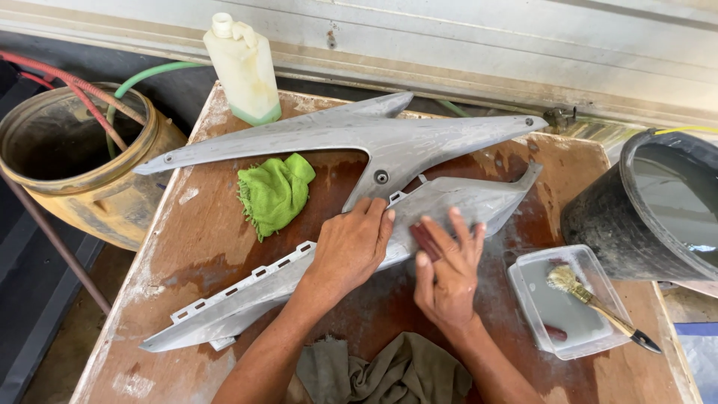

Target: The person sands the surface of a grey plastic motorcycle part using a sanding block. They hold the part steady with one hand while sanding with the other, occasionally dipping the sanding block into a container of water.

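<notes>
Two grey plastic panels lie on the wet worktop (187, 247); the nearer panel (247, 295) is under both hands. The left hand (350, 247) lies flat and open on it, holding it down. The right hand (449, 273) presses a small dark red pad (425, 241) against the panel with stretched fingers. I think the wet panel may slip sideways under the pressure. Just right of the right hand, the tray (523, 288) with the brush (591, 299) could be knocked.
</notes>
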